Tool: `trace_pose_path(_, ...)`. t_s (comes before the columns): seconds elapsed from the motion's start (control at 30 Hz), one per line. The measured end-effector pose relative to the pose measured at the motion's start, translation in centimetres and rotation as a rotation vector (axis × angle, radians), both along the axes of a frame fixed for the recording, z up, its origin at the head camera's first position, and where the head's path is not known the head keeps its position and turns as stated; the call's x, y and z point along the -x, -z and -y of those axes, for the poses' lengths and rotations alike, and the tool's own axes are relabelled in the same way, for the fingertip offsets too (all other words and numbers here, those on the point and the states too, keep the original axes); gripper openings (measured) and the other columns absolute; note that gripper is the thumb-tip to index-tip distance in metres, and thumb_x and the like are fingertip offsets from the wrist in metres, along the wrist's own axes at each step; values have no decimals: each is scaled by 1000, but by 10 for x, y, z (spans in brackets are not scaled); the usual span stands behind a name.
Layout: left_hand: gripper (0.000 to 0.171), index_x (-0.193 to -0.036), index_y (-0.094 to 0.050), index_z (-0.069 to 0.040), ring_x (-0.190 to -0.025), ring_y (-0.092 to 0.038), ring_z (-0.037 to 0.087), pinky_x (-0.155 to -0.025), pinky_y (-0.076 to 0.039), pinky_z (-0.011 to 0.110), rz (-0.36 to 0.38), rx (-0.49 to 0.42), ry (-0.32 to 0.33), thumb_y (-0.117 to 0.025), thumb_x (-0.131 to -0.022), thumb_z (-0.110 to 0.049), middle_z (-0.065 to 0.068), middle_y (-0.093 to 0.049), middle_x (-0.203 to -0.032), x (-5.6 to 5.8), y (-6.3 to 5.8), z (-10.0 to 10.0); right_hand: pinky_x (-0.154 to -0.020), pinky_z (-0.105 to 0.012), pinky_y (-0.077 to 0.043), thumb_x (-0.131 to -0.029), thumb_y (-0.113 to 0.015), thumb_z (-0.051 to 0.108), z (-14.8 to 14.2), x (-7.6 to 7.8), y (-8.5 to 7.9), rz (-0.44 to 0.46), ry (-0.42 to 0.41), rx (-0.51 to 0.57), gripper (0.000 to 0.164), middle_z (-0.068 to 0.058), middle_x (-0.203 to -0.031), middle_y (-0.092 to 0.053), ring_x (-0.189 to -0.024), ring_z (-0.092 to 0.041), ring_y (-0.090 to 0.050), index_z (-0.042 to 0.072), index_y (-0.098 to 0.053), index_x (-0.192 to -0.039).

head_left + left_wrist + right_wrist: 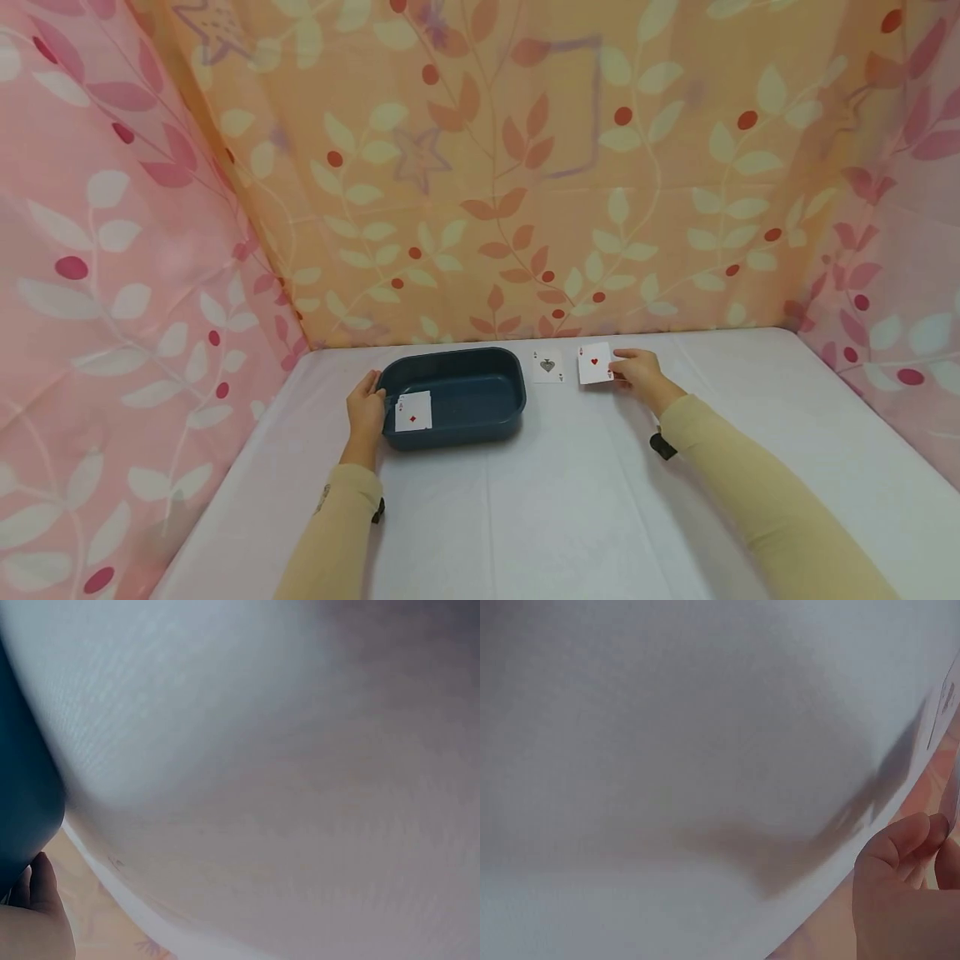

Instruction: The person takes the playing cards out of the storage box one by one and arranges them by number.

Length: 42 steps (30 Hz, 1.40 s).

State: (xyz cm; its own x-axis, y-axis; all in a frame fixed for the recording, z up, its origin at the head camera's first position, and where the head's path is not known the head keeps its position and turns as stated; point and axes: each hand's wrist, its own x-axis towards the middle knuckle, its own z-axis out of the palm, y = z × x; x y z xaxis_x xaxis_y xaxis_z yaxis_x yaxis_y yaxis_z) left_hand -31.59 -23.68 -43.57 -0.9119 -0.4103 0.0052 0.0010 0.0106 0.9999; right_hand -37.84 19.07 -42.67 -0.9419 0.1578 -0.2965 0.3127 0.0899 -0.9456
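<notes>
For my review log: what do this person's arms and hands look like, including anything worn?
Long beige fabric sleeves cover the left arm and right arm; a small dark marking sits near the left cuff. A small black attachment shows at each cuff. The left hand and right hand are ungloved.

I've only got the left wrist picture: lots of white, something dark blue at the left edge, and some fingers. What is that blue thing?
Observer: The head view shows it whole: an open-topped blue tray.

Visitor: Oh! Is it holding anything?

Observer: Yes, an ace of diamonds lies face up in it, at the end by the left hand.

Visitor: And what's going on beyond the tray?

Observer: Over to its right, the right hand holds an ace of hearts by one side.
</notes>
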Motion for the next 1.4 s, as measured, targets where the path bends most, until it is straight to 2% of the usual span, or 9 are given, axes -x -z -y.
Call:
trace_pose_path(0.13,52,-148,-27,9,-143,-26,28,-115,-22,36,-9,-10,0,-35,-96,12,22,-31,-152,1,0,-1,-61,-23,-53,-92,-54,-7,0,4,3,15,38,30,52,-13,-99,-57,-64,-8,-55,-8,-41,-142)
trace_pose_path(0.23,52,-147,-27,9,-142,-26,28,-115,-22,36,-14,-17,2,-35,-96,13,23,-31,-152,1,0,-1,-59,-22,-54,-91,-55,-7,2,7,5,26,75,63,52,-10,-94,-57,-62,-7,-56,-8,-42,-141)
trace_pose_path(0.5,53,-148,-26,9,-143,-25,28,-115,-21,36,-20,-17,12,-34,-95,14,23,-30,-152,0,0,0,-69,-24,-56,-88,-53,-11,6,7,9,25,99,82,57,-23,-125,-55,-65,-6,-56,-9,-38,-143)
trace_pose_path(0.7,53,-147,-26,10,-143,-26,29,-115,-22,37,-18,-6,15,-34,-96,13,24,-30,-152,1,1,1,-75,-27,-55,-88,-52,-11,5,3,7,5,79,79,59,-28,-139,-47,-64,-4,-58,-11,-35,-144)
trace_pose_path(0.83,52,-148,-26,8,-143,-25,28,-115,-21,37,0,12,18,-34,-96,11,22,-30,-152,1,2,3,-79,-28,-55,-90,-51,-10,5,1,5,17,76,88,58,-28,-141,-45,-65,-4,-58,-9,-33,-146)
trace_pose_path(1.1,52,-148,-27,8,-143,-26,28,-115,-21,37,-1,19,19,-35,-97,11,22,-31,-152,1,5,4,-77,-26,-54,-95,-50,-5,4,-5,0,39,64,89,56,-27,-143,-43,-69,-5,-58,-6,-32,-148)
trace_pose_path(1.4,52,-148,-27,8,-143,-25,28,-115,-21,37,2,38,20,-35,-97,10,21,-31,-152,2,4,4,-102,-37,-45,-97,-53,-1,4,-14,-7,36,20,128,58,-27,-146,-40,-92,-15,-65,-4,-30,-149)
